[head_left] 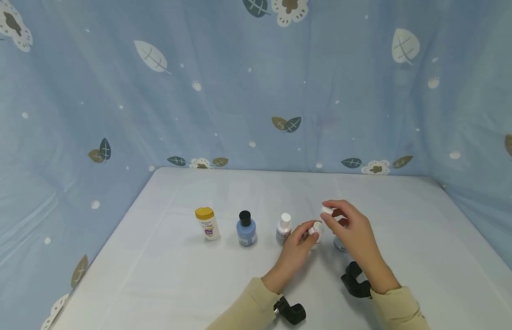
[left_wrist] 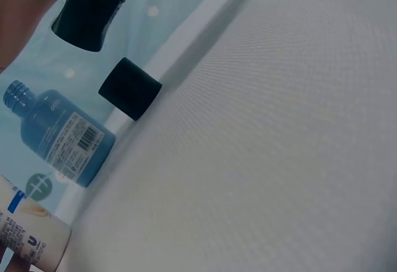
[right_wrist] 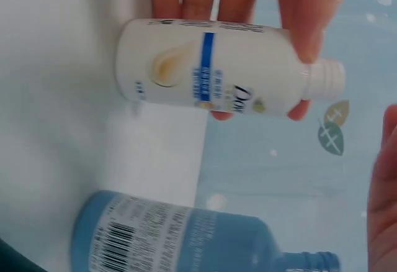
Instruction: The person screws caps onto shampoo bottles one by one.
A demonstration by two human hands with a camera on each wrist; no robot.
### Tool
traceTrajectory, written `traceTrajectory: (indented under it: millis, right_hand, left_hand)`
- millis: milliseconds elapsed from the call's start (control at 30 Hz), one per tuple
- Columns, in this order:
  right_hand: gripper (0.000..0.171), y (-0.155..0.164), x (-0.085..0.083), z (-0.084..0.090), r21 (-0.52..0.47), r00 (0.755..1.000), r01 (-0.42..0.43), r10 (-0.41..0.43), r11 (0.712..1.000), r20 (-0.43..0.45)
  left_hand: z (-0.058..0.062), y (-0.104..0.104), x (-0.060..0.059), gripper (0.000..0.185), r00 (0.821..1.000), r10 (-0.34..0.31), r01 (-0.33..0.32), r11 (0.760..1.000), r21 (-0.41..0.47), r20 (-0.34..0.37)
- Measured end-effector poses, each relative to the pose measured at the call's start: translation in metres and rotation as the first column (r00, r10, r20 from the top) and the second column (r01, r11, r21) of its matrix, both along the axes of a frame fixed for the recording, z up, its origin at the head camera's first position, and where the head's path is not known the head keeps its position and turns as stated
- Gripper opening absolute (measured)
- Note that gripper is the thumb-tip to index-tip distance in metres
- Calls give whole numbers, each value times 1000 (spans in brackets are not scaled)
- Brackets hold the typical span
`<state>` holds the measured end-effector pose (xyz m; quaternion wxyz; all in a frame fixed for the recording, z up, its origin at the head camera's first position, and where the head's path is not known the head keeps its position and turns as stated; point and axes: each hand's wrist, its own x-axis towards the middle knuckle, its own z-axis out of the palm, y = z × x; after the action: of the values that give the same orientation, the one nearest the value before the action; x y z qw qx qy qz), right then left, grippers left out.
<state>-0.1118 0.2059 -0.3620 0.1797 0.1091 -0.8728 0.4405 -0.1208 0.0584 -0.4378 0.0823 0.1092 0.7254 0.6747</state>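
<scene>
Head view, white bottle (head_left: 316, 231) in left grip (head_left: 299, 243), cap (head_left: 326, 210) in right grip (head_left: 350, 231)

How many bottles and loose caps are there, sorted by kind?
Capped bottles: 3 (yellow-capped bottle, black-capped blue bottle, white-capped bottle)
Open bottles: 2 (white bottle held by the left hand, open blue bottle)
Loose caps: 2 (white cap pinched by the right hand, black cap)
Total: 7

"Dove" on white bottle (right_wrist: 211, 67), barcode on blue bottle (right_wrist: 180, 235)
</scene>
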Motion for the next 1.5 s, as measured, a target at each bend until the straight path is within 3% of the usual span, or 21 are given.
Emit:
traceTrajectory:
  millis: [200,333,367,600,700,800,1067,1500]
  right_hand:
    - [29,-1,1,-6,-33,996,21,-23,999,-81]
    - [28,-3,0,-10,8,993,3,-2,1000,-118]
    - [28,-4,0,-11,20,993,4,-1,1000,-118]
    - [28,-4,-4,-14,116,993,-24,38,993,-112]
    - [27,-4,-6,-14,148,992,-54,70,987,-103]
    - [26,-5,-6,-15,167,993,-72,87,983,-85]
    - [25,-4,-3,-18,202,995,-62,77,977,-64]
    - [25,-3,-5,-19,239,993,-100,112,966,-35]
  left_hand:
    - [2,0,2,31,1000,-9,9,1000,1,-24]
    - [19,-4,9,32,1000,-14,13,1000,-17,-22]
    - [24,-5,11,33,1000,-14,14,1000,-23,-24]
    - [18,-4,7,31,998,-3,2,1000,-28,-61]
    - [30,-7,12,31,998,-13,12,1000,-16,-69]
    - [27,-7,11,32,996,-26,25,1000,-12,-82]
    - [-1,-3,2,33,996,-21,16,998,-58,-88]
    - [-3,-4,3,32,995,19,-21,1000,-20,-96]
